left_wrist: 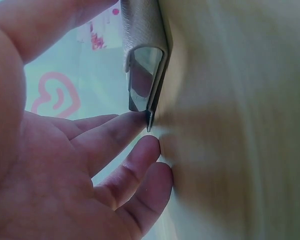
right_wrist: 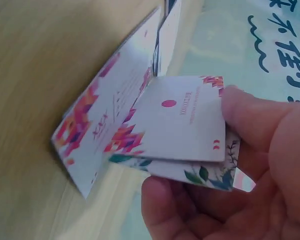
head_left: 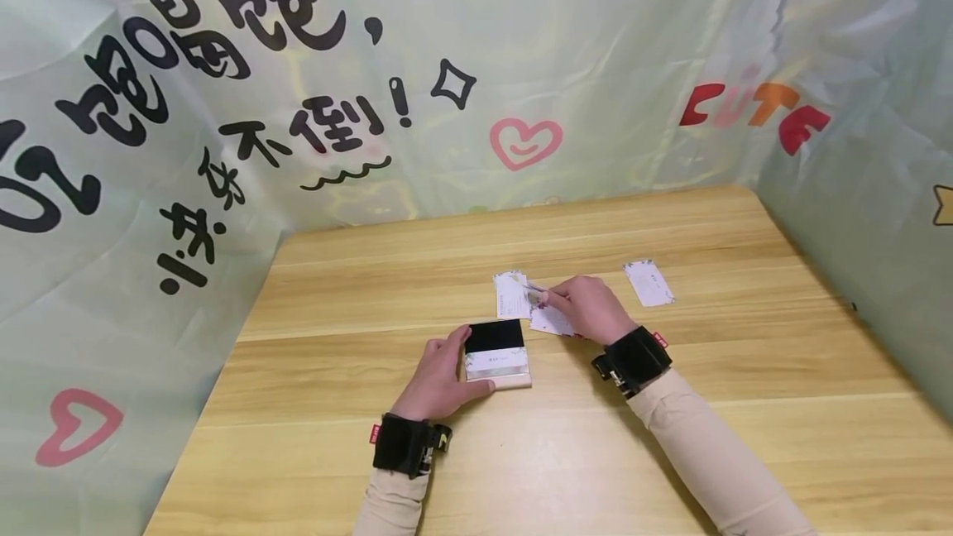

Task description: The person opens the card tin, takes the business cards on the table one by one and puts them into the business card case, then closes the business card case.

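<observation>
My left hand [head_left: 439, 379] holds a business card case [head_left: 495, 338] on the table, thumb at its near edge and fingers along its left side. The case lies with its black inner flap showing, and a white card [head_left: 495, 361] with a leafy border sits in its near half. In the left wrist view, the open end of the case [left_wrist: 144, 75] stands between thumb and fingers. My right hand [head_left: 593, 310] pinches business cards [right_wrist: 182, 117], a pink-patterned one over a leaf-patterned one. Below them, a pink-patterned card [right_wrist: 105, 107] lies on the table.
Beyond the case, a white card [head_left: 510, 294] lies left of my right hand, and another card [head_left: 552, 322] is partly under that hand. A separate card [head_left: 649, 283] lies farther right. Printed cloth [head_left: 596, 106] hangs behind the wooden table [head_left: 357, 288].
</observation>
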A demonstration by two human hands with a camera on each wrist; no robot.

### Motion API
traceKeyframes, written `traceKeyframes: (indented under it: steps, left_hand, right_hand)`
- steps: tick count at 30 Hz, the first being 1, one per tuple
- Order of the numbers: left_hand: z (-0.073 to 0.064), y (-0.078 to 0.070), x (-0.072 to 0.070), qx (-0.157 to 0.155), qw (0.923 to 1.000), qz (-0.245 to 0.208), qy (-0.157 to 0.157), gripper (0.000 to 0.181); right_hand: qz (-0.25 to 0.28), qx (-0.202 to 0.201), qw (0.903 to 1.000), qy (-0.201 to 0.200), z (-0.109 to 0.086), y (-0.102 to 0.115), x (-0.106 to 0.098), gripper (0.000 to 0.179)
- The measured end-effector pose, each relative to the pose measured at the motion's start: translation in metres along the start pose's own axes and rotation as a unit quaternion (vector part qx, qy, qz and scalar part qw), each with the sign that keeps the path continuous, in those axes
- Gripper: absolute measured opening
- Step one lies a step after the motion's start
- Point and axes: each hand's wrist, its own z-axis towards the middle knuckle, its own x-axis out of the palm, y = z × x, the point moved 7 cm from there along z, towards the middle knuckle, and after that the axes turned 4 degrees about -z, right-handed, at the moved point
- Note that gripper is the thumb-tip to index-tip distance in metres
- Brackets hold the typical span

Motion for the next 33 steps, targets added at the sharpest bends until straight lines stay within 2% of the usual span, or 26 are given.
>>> traceKeyframes:
  steps: [3, 8, 13, 16, 21, 23, 26, 28, 33]
  left_hand:
    - [0.000, 0.001, 0.001, -0.003, 1.0000, 0.000, 0.000, 0.098]
    - [0.000, 0.002, 0.001, -0.004, 1.0000, -0.006, -0.001, 0.098]
    - [0.000, 0.001, 0.001, -0.004, 1.0000, -0.007, 0.000, 0.098]
    - [0.000, 0.000, 0.000, -0.003, 1.0000, -0.005, -0.001, 0.098]
    - [0.001, -0.001, -0.001, 0.003, 1.0000, 0.000, -0.002, 0.097]
    - [0.001, -0.001, -0.001, 0.004, 1.0000, 0.001, -0.002, 0.097]
    - [0.001, 0.000, -0.001, 0.005, 1.0000, 0.001, -0.002, 0.097]
    - [0.001, 0.000, -0.001, 0.006, 1.0000, 0.004, -0.002, 0.097]
    - [0.001, 0.000, -0.001, 0.005, 1.0000, 0.006, -0.003, 0.097]
  right_hand:
    - [0.011, -0.017, 0.9998, -0.005, 0.001, 0.003, 0.001, 0.023]
    - [-0.013, -0.067, 0.9959, -0.061, 0.001, 0.012, -0.008, 0.026]
    - [0.007, -0.054, 0.9951, -0.082, 0.002, 0.015, -0.012, 0.030]
    - [0.036, -0.067, 0.9948, -0.068, 0.003, 0.021, -0.009, 0.027]
    - [0.106, -0.093, 0.9898, -0.020, 0.001, 0.032, 0.004, 0.016]
    - [0.149, -0.090, 0.9847, 0.007, 0.000, 0.035, 0.012, 0.021]
    - [0.184, -0.096, 0.9773, 0.045, -0.002, 0.039, 0.024, 0.027]
    - [0.178, -0.112, 0.9755, 0.065, -0.003, 0.043, 0.031, 0.027]
    - [0.112, -0.168, 0.9760, 0.082, -0.006, 0.053, 0.042, 0.024]
